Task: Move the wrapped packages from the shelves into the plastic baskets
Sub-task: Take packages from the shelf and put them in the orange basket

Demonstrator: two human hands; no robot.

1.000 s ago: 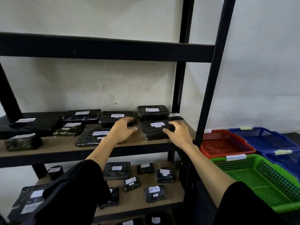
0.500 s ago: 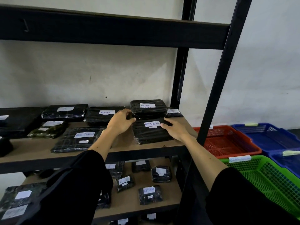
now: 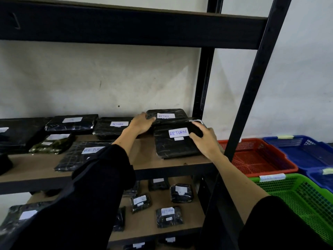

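Head view: your right hand [image 3: 205, 141] grips the right edge of the front package [image 3: 174, 143] marked RETURN, which lies flat on the middle shelf [image 3: 144, 159]; your left hand [image 3: 141, 123] curls round the corner of the rear package [image 3: 167, 117] just behind it. Get fingers under each before lifting, since the wrap looks slippery, and clear the black upright [image 3: 252, 96] on the way out. The red basket [image 3: 255, 157] shows nothing inside; the green basket [image 3: 297, 195] and blue basket [image 3: 302, 150] look empty where visible
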